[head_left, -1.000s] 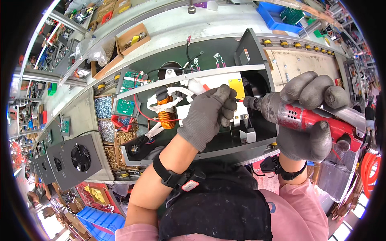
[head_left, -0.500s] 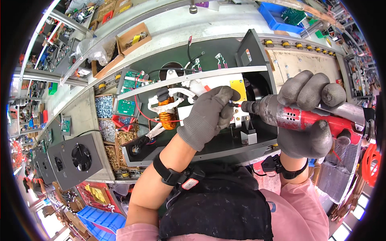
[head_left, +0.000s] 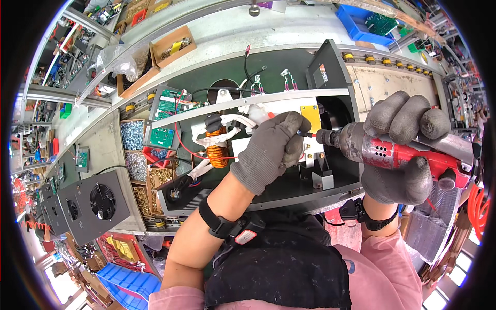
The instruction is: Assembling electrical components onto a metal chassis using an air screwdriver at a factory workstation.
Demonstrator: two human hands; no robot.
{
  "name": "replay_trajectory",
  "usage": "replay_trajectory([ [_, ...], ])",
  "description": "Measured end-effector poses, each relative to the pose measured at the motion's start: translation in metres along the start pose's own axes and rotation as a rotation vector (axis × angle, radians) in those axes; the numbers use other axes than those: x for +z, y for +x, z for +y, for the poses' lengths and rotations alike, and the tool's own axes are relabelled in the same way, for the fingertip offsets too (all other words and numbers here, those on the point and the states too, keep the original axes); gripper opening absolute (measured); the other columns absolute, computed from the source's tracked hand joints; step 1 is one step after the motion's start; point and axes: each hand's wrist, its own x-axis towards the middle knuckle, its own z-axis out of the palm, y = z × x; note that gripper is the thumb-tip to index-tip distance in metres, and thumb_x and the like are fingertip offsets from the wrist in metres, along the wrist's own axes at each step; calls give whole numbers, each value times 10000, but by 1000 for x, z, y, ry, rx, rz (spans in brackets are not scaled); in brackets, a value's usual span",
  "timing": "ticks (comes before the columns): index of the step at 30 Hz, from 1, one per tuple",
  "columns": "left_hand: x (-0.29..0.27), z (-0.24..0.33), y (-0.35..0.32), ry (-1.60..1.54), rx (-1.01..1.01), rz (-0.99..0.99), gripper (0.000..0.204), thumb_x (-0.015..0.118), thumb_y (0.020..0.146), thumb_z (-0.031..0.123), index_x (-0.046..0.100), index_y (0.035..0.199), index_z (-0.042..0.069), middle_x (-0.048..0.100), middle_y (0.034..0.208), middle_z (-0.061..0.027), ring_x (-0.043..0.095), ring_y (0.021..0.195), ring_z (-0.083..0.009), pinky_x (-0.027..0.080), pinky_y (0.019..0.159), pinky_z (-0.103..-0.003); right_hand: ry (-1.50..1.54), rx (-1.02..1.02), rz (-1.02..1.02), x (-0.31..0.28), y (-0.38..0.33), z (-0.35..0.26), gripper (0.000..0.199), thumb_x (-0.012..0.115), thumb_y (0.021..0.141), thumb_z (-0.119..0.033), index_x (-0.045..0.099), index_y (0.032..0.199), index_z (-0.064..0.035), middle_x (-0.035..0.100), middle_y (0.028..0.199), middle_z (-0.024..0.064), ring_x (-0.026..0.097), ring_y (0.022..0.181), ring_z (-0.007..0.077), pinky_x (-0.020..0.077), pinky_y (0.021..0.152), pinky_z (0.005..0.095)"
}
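Gripped in my gloved right hand (head_left: 400,147) is a red and grey power screwdriver (head_left: 382,151), lying level with its nose pointing left. My gloved left hand (head_left: 274,147) has its fingers pinched together at the tip of the bit; what they hold there is mostly hidden. Both hands are over an open dark grey metal chassis (head_left: 248,199). Inside it, right by the left fingertips, is a yellow plate (head_left: 310,118). A copper-wound coil (head_left: 217,155) with white sleeved leads sits left of that hand. A light metal bar (head_left: 206,111) crosses the chassis behind both hands.
Bins of small screws and fasteners (head_left: 135,165) stand left of the chassis. Beyond them lies a grey panel with a fan (head_left: 95,206). A cardboard box (head_left: 173,49) and a blue tray (head_left: 356,26) are at the back. A red coiled hose (head_left: 478,212) hangs at far right.
Both hands and the screwdriver appear slightly farther right in the picture, but the chassis has shifted the same way. The grips look unchanged.
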Motion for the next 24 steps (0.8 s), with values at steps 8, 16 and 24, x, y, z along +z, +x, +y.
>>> replay_trajectory([
  [8,-1,1,4,203,94,-22,309,435,985,294,519,950,-2,343,520,13,285,398,-76,220,366,-232,21,-6,34,1,1,-2,395,591,828,-290,465,1144,-88,376,802,43,408,744,203,423,567,307],
  [16,2,9,-3,74,-25,-80,268,461,960,245,518,968,-17,293,530,32,268,420,-70,217,385,-221,58,21,-15,-3,2,-5,378,590,837,-278,466,1150,-106,370,818,38,394,749,201,424,546,330],
  [24,-6,17,-12,707,122,68,273,445,948,205,511,1044,-42,439,615,-4,404,489,-98,342,447,-235,-199,-46,105,-8,11,14,380,580,809,-248,523,1134,-61,456,784,76,437,719,221,381,605,314],
])
